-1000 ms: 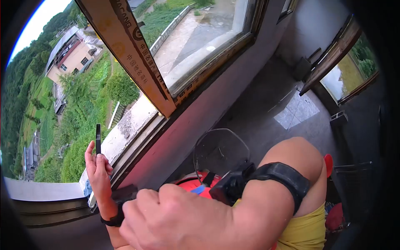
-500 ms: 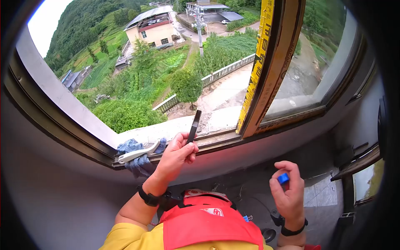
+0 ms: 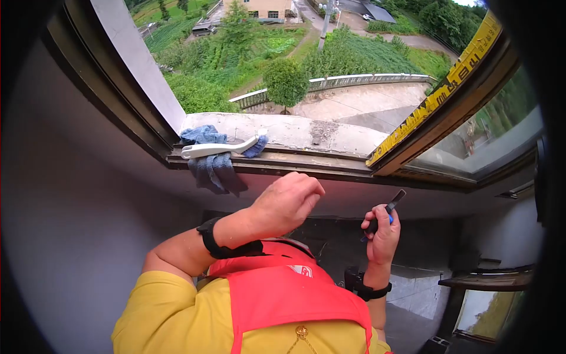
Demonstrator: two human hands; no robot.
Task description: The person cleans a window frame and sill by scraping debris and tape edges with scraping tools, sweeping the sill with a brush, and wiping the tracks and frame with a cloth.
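My right hand (image 3: 383, 236) is wrapped round a small dark scraper (image 3: 397, 199) with a flat blade, which points up and to the right. A bit of the blue cap (image 3: 390, 219) shows between the same fingers. My left hand (image 3: 286, 203) hovers just below the window ledge, back upward, with its fingers bent and pressed together; I see nothing in it, though the palm is hidden. Beyond it, a white-handled brush (image 3: 212, 150) with blue bristles lies on a blue-grey cloth (image 3: 215, 172) draped over the window track.
The window track (image 3: 318, 165) and a pale outer sill (image 3: 271, 127) run across in front. A sliding sash (image 3: 448, 112) with yellow tape stands at the right. Outside lie a paved yard, a balustrade (image 3: 354, 81) and greenery. I wear a red apron (image 3: 295, 307).
The scraper has passed from my left hand to my right, which also holds the blue cap. My left hand has lowered and moved right. The view has tilted down.
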